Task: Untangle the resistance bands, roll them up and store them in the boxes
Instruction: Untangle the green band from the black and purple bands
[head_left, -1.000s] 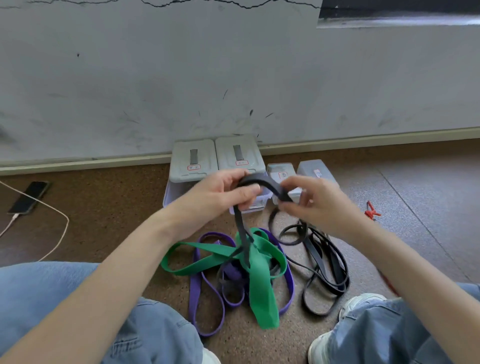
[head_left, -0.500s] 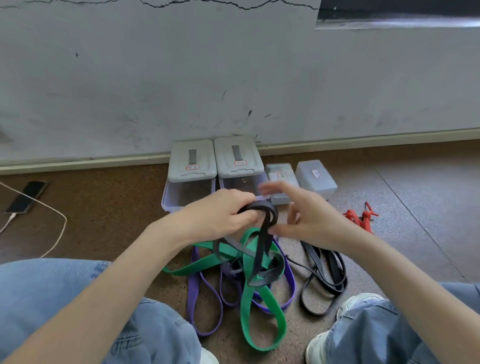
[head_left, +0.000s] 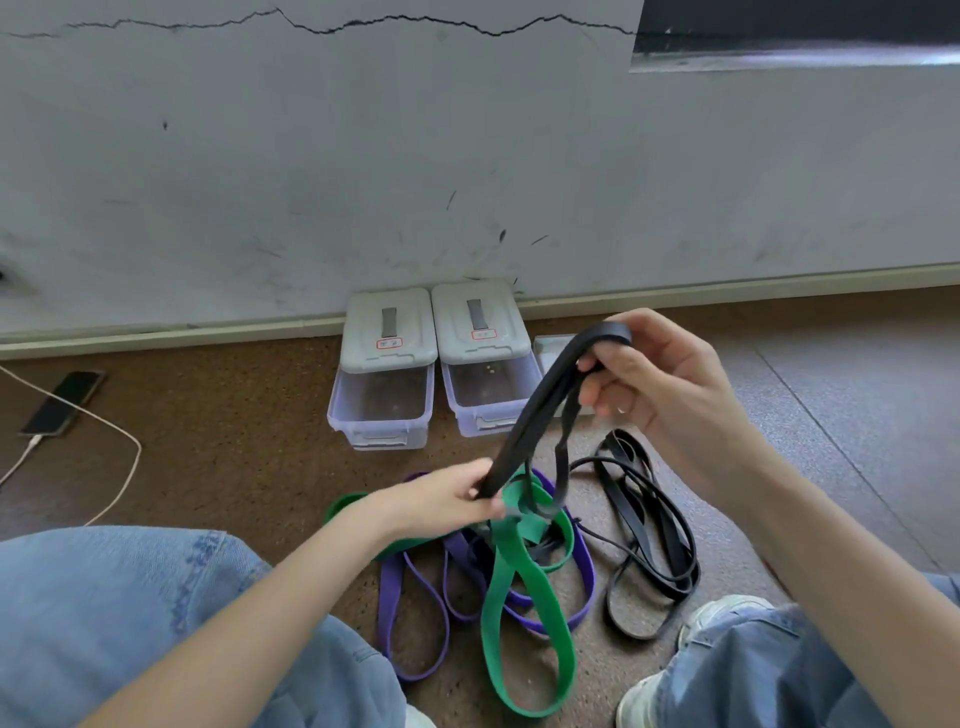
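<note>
here both hands, left hand (head_left: 441, 501) and right hand (head_left: 660, 384), grip the black band (head_left: 540, 410) taut.

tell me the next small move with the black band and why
Probably lift the right hand higher to draw the black band out of the tangle: the left hand pinches its lower part where it still threads through the green band and purple band on the floor.
</note>
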